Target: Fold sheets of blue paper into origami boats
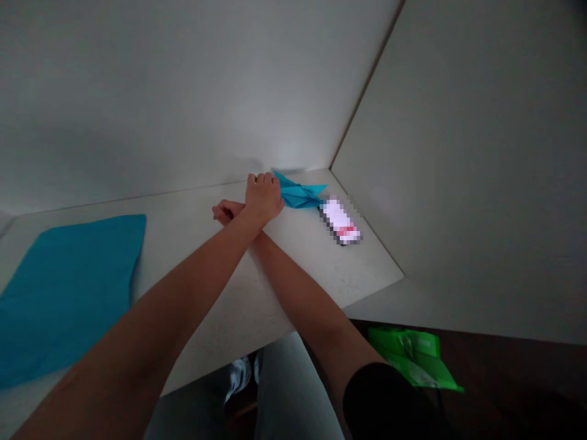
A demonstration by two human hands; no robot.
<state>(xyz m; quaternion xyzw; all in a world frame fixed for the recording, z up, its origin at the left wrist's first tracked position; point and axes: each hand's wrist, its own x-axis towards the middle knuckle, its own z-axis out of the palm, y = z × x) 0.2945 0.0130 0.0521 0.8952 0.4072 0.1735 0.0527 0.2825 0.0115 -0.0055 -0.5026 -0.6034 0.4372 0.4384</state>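
Observation:
My forearms cross over the white table, the left one on top. My left hand (264, 197) is past the crossing, back up, with its fingers curled over on the far side; what they hold, if anything, is hidden. Right beside it lies a folded blue piece of paper or cloth (300, 194) with pointed ends, partly covered by that hand. My right hand (227, 211) comes out to the left from under my left wrist. Its fingers are curled in, and nothing shows in them.
A flat blue sheet (77, 287) lies at the left of the white table (229, 333). A lit phone (340, 221), blurred out, rests at the right. White panels (458, 153) rise behind and to the right. A green bag (408, 354) is below, beyond the table's edge.

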